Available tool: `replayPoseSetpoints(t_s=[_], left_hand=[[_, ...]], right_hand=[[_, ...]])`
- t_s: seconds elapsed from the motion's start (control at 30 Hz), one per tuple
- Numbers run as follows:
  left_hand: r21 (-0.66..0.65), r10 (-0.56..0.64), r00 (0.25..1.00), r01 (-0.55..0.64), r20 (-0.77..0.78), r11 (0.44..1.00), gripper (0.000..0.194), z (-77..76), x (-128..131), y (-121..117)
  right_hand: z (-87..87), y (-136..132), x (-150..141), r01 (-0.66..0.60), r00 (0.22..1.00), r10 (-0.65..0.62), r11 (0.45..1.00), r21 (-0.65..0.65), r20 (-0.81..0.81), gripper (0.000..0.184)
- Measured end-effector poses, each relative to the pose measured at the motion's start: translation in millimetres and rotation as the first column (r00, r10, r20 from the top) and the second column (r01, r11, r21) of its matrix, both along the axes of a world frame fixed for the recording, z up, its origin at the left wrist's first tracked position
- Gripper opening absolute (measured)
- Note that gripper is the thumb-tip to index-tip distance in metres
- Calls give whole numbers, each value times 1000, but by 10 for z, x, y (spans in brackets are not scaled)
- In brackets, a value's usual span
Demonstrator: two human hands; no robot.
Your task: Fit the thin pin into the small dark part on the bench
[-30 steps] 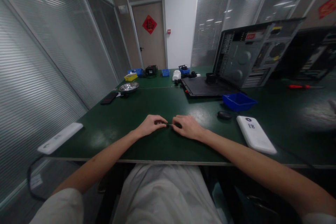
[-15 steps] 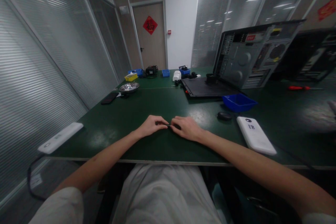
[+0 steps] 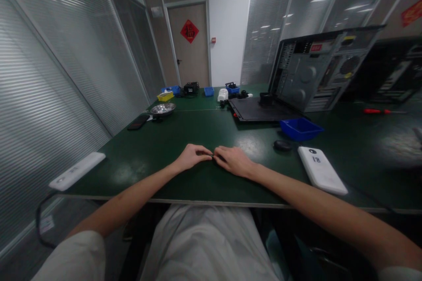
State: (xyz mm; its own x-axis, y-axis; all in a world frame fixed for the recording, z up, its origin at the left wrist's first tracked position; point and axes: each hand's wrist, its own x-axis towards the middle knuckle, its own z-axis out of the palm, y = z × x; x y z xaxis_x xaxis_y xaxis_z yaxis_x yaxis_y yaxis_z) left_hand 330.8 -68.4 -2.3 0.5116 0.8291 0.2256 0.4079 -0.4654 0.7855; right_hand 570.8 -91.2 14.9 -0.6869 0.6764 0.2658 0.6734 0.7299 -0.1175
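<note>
My left hand and my right hand meet fingertip to fingertip, low over the green table. Thumb and index finger of the left hand pinch at a tiny dark piece, too small to name. From the other side the right hand's thumb and fingers close at the same spot. Most of what lies between the fingertips is hidden. To the right of my right hand sit a black computer mouse and a blue tray.
A white power strip lies right, another white strip left. Behind stand an opened computer case and its flat black panel. A metal bowl and a phone lie far left; a red screwdriver far right.
My fingertips have drawn slightly closer together, and the small gap with the tiny piece between them has narrowed. The view has shifted a little; the other things stay in place.
</note>
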Motion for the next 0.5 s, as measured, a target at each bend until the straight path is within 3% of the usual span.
replayPoseSetpoints(t_s=[0.17,0.37,0.5], left_hand=[[38,-8,1000,7,13,999,30,41,-18,76],[116,-18,995,30,-102,993,24,51,-9,275],[164,-20,991,42,-136,986,25,63,-32,258]], right_hand=[[16,-6,8,21,1000,-20,1000,-22,14,22],[-3,4,42,5,999,-6,1000,-24,-54,22],[15,21,74,1,996,-4,999,-41,-84,21]])
